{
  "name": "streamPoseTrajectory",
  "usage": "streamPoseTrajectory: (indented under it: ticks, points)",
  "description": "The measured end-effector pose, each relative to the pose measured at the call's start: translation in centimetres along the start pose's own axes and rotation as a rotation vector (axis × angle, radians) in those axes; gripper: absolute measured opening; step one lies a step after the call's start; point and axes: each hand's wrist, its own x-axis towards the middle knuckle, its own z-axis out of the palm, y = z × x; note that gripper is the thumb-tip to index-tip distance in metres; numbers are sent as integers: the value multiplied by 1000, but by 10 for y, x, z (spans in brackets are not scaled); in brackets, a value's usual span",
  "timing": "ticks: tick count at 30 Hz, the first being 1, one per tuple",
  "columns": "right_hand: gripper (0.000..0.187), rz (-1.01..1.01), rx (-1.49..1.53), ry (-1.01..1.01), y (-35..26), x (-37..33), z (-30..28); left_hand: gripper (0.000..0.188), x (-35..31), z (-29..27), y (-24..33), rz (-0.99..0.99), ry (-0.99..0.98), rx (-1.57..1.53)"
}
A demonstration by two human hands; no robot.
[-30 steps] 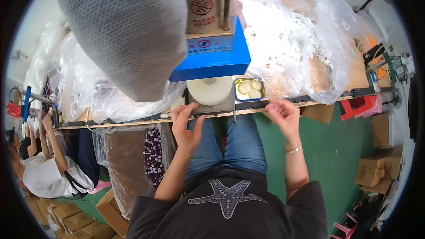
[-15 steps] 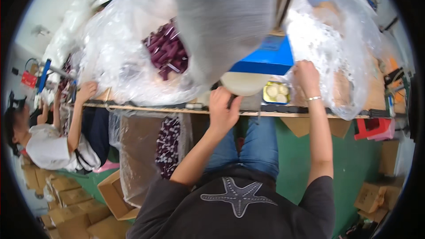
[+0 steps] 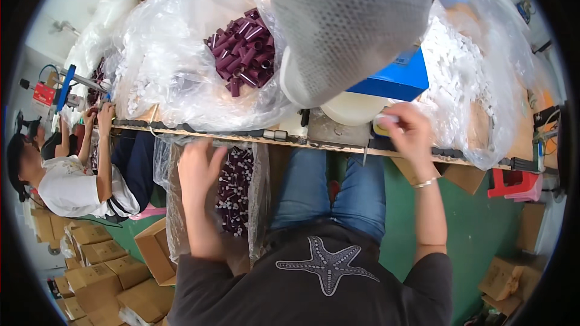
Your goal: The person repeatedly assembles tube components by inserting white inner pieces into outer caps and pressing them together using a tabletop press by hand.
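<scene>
My left hand (image 3: 199,172) hovers over the plastic-lined box below the bench edge, its fingers and thumb apart and nothing in them. Inside that box lie dark purple tubes with white ends (image 3: 234,190). At the front edge of the bench, my right hand (image 3: 414,136) pinches a small white piece (image 3: 388,119) right above a small yellow tin (image 3: 379,130), which the hand partly covers. Beside it sits a round cream-coloured part (image 3: 347,108) under a blue box-shaped housing (image 3: 402,78). Loose purple tubes (image 3: 244,54) are heaped on plastic at the bench's left.
A large grey mesh-covered object (image 3: 356,24) hangs close overhead and hides part of the bench. White small pieces (image 3: 456,72) lie on plastic at the right. A co-worker (image 3: 75,172) sits at the left. Cardboard boxes (image 3: 99,271) stack at lower left; a red stool (image 3: 513,182) stands right.
My left hand has left the bench edge by the round part and moved left over the lined box. My right hand has come down from the white pieces to the tin.
</scene>
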Motion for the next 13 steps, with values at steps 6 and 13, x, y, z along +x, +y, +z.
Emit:
streamPoseTrajectory:
  ticks: [6,13]
  points:
    - [17,-20,62,-265,-11,2,59,42,124,96,23,54,521,-102]
    - [20,-209,1,-270,-15,-1,68,44,130,115,2,136,632,-258]
